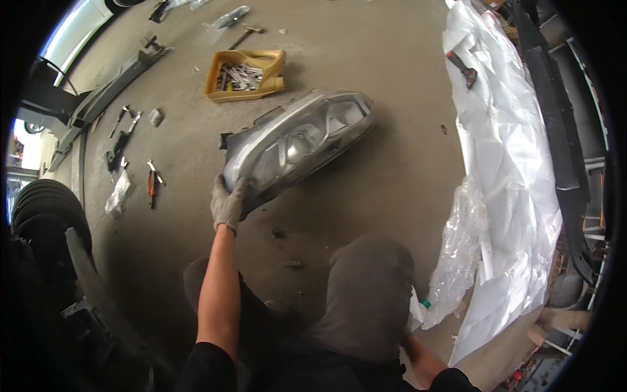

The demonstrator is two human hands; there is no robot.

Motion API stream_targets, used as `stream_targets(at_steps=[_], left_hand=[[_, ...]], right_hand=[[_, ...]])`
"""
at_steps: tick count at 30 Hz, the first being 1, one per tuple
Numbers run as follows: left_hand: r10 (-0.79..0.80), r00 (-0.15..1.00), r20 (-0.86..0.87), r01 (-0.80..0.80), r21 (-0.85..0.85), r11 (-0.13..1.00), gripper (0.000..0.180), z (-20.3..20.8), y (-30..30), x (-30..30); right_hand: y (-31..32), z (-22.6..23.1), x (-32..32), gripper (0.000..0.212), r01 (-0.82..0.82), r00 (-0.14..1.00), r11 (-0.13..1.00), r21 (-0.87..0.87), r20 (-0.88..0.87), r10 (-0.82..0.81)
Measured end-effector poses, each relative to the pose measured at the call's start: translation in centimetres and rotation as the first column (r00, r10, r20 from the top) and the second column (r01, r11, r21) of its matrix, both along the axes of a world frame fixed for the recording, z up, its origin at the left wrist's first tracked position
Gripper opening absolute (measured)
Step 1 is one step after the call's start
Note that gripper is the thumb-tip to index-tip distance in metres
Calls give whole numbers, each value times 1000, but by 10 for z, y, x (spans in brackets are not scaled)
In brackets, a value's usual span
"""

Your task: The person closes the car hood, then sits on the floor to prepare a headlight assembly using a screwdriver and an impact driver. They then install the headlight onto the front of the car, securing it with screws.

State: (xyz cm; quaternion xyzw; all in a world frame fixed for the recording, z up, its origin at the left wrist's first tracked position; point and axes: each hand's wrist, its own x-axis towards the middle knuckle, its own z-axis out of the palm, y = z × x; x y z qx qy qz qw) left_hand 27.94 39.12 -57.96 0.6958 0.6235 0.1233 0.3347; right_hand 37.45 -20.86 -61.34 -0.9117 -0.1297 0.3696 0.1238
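A car headlight [297, 144] with a clear, scuffed lens and a dark housing lies tilted on the concrete floor in front of me. My left hand [228, 204], in a grey work glove, grips its near left end, with the thumb on the lens side. My right forearm reaches down beside my right knee [371, 287], which hides that hand. Just past the knee, near the hidden hand, a white object with a green cap [426, 304] shows in part; I cannot tell whether the hand touches it.
Beyond the headlight sits a cut-open yellow canister [212, 97] filled with sockets and tools; a hammer [245, 36] lies behind it. Pliers [151, 183] and other hand tools lie at left, near tyres [49, 209]. Silver sheeting [506, 157], bubble wrap [457, 248] and a red-and-black tool [462, 69] are at right.
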Motion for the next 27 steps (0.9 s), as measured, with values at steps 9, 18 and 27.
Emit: stream_targets(at_steps=[9,18,27], left_hand=[[-1,1000,-12,3,119,993,87,-1,-7,-11],[-529,844,94,527,40,849,49,-7,-38,-7],[-76,936,343,293,-643,707,45,-79,-23,-33]], right_hand=[[-94,-87,-40,39,-190,976,969,-155,-136,169],[-9,3,-25,33,75,979,992,-104,-179,-93],[-33,5,-52,39,244,953,930,-276,-112,-283]])
